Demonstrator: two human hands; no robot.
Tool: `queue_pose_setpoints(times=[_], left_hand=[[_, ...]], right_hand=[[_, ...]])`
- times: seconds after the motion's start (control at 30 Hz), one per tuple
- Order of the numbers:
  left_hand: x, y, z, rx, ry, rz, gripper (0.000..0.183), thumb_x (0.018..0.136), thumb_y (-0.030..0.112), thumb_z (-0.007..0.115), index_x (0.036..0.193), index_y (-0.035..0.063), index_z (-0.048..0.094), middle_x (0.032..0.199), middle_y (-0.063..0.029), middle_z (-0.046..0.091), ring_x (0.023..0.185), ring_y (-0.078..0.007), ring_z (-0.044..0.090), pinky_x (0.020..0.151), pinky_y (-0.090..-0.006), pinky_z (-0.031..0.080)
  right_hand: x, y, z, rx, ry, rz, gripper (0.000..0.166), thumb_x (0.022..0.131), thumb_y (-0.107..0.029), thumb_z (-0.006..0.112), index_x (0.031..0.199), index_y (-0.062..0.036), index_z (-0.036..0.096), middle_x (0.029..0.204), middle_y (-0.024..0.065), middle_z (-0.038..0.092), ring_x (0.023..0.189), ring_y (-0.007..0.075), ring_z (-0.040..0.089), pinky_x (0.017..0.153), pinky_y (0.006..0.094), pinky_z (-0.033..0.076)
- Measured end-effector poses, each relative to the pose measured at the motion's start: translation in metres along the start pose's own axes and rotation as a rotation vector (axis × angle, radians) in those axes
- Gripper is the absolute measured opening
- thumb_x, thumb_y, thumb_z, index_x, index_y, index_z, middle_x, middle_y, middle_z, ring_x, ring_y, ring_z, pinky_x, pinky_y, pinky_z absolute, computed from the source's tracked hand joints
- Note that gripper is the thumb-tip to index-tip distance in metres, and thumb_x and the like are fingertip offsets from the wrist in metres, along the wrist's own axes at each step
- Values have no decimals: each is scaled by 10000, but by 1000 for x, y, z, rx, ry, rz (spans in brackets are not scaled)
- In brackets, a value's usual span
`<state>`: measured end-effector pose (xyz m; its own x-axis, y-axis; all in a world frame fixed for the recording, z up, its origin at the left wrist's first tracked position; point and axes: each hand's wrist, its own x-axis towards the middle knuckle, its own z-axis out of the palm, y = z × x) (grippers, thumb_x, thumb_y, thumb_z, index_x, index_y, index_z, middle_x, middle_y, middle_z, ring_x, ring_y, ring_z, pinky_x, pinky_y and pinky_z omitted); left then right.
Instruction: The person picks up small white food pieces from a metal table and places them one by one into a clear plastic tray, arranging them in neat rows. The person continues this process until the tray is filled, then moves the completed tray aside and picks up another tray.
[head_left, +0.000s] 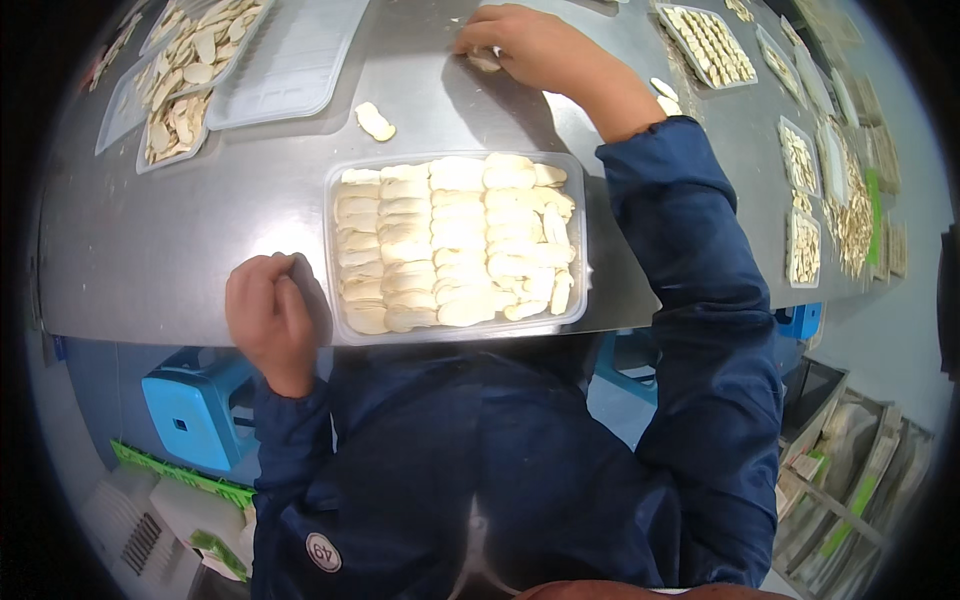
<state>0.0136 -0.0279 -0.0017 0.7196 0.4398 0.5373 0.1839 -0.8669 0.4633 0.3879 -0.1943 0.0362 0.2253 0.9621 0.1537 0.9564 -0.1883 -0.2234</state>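
Observation:
Before me at the table's near edge lies a clear plastic tray (455, 335) filled with pale, elongated food slices (457, 240). They overlap in neat columns on the left and middle; toward the lower right they lie in mixed directions. My left hand (270, 315) rests loosely curled just left of the tray, with nothing visible in it. Stretched out beyond the tray, my right hand (517, 49) has its thumb and fingers around a pale slice (484, 60) at the tabletop. A loose slice (374, 122) lies on the metal between the tray and the far trays.
At upper left, trays of heaped slices (199, 56) adjoin an unfilled ribbed tray (289, 56). More filled trays (709, 46) and a loose heap (853, 217) line the right. Blue stools (191, 412) stand below the steel table's edge (150, 285).

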Motion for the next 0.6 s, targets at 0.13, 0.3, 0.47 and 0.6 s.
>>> queue_pose_setpoints(times=[0.13,0.3,0.47,0.6], left_hand=[[0,1,-1,-11,-10,-4,168,859,-63,609,983,-10,710,980,-164,689,896,-324,666,796,-393,538],[0,3,-1,-15,4,-25,191,821,-71,614,967,1,713,952,-156,690,875,-335,661,785,-405,529],[1,4,1,3,1,-14,190,819,-76,607,960,3,706,951,-153,688,886,-337,659,791,-409,528],[2,4,1,-7,-2,-10,189,825,-82,599,962,3,699,948,-155,683,887,-338,654,798,-412,527]], right_hand=[[-22,4,-6,-154,-3,121,209,879,-207,686,1038,-76,720,1003,144,704,918,374,683,837,456,549],[-49,-1,-24,101,-176,455,195,862,-164,752,968,-36,650,834,84,666,726,227,606,692,354,516],[-77,-15,-24,148,-61,385,173,869,-127,761,971,-22,667,756,50,619,699,158,570,670,303,499],[-89,-23,-36,246,31,351,163,911,-129,754,1001,-6,696,797,75,658,720,186,610,699,309,526]])
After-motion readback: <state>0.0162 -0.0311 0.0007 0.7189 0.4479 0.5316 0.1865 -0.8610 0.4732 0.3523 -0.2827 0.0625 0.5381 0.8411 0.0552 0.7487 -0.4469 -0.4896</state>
